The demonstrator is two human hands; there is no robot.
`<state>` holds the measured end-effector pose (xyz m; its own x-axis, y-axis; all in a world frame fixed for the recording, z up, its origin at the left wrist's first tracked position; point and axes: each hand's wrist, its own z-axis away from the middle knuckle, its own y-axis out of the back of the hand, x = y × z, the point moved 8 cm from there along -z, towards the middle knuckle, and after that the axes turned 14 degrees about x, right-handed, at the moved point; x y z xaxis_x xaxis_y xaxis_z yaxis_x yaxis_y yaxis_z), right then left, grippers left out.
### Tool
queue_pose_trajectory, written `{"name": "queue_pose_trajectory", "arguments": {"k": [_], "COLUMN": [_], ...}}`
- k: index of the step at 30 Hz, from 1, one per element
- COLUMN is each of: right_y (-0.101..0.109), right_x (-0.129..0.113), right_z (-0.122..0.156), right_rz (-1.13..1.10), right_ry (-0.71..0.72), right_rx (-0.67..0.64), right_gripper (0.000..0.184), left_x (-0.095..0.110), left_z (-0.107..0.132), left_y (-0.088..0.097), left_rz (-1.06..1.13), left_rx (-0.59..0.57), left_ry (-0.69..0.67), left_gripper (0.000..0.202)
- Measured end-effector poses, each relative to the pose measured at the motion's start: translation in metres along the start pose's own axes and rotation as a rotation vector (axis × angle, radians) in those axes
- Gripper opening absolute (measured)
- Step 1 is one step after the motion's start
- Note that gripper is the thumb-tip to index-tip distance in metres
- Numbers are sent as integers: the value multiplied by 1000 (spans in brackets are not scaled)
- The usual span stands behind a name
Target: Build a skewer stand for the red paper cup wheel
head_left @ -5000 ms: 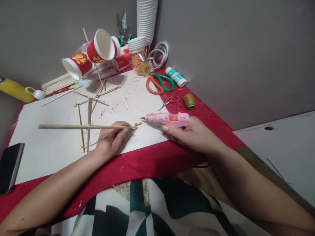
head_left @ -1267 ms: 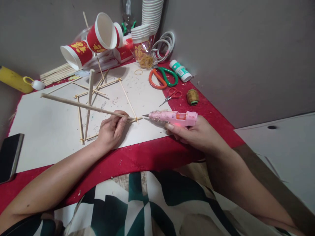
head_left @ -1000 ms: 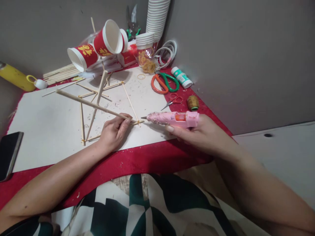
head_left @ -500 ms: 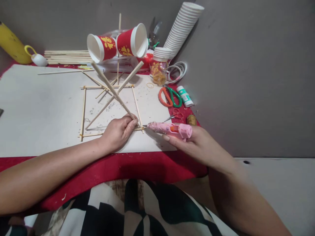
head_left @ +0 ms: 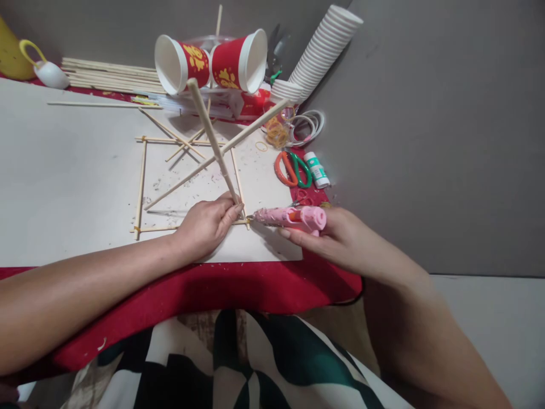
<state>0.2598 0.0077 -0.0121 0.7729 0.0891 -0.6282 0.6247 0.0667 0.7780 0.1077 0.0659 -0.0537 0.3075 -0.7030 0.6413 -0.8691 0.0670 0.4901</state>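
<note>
My left hand (head_left: 208, 227) pinches the lower end of a wooden stick (head_left: 215, 145) at the near right corner of a square stick frame (head_left: 141, 182). That stick slants upward and crosses another slanted stick (head_left: 255, 126). Held in my right hand (head_left: 344, 241) is a pink hot glue gun (head_left: 283, 217), its nozzle at the same corner, by a yellowish binding. Whether the nozzle touches the stick I cannot tell. Two red and white paper cups (head_left: 196, 61) lie sideways, base to base, behind the crossed sticks.
Orange and green handled scissors (head_left: 303, 170), a glue stick (head_left: 317, 170), rubber bands (head_left: 276, 133) and a coiled white cord (head_left: 314, 126) lie on the right. Stacked paper cups (head_left: 326, 51) lean at the back. Loose sticks (head_left: 110, 76) lie at the back left, beside a white object with a yellow loop (head_left: 51, 74).
The stick in my left hand stands more upright, and the crossed sticks' upper ends have shifted right. The glue gun nozzle stays at the corner. The whole view has shifted slightly.
</note>
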Motion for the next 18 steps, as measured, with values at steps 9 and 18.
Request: {"name": "queue_pose_trajectory", "arguments": {"k": [9,18], "right_y": [5,2], "right_x": [-4,-3], "right_z": [-13,-19], "right_rz": [91,131], "right_ry": [33,74], "right_rx": [-53,-162], "right_gripper": [29,36], "left_x": [-3,-5], "left_z": [-2,0], "left_y": [-1,-5], "left_rz": [-4,-51], "left_rx": [5,-71], "left_ry": [28,83], "left_gripper": [36,39]}}
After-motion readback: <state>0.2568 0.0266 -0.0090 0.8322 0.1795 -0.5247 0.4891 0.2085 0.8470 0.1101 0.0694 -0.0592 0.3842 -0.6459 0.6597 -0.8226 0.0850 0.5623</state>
